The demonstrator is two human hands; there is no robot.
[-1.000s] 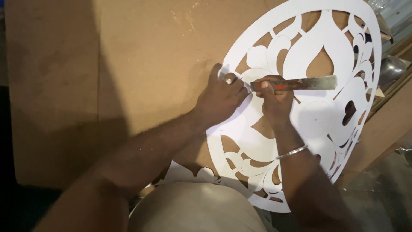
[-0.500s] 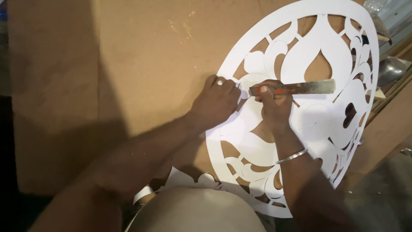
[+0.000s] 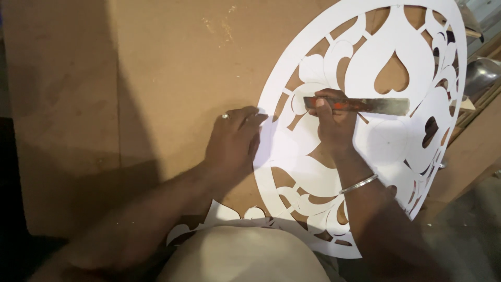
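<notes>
A large round white cut-out panel with leaf and heart-shaped openings lies on a brown fibreboard sheet. My left hand, a ring on one finger, presses flat on the board with its fingertips on the panel's left rim. My right hand, a metal bangle on its wrist, grips a flat metal file by its orange-marked end. The file lies across the panel, its blade pointing right, with its gripped end at a small opening near the rim.
A second white cut-out piece pokes out at the board's near edge above my knee. Metal objects and wooden edges sit at the right, beyond the board. Grey floor shows at the lower right.
The view has shifted, so the panel sits further right and higher. My left hand has slid left, from the panel's inner pattern onto its rim. My right hand still holds the file.
</notes>
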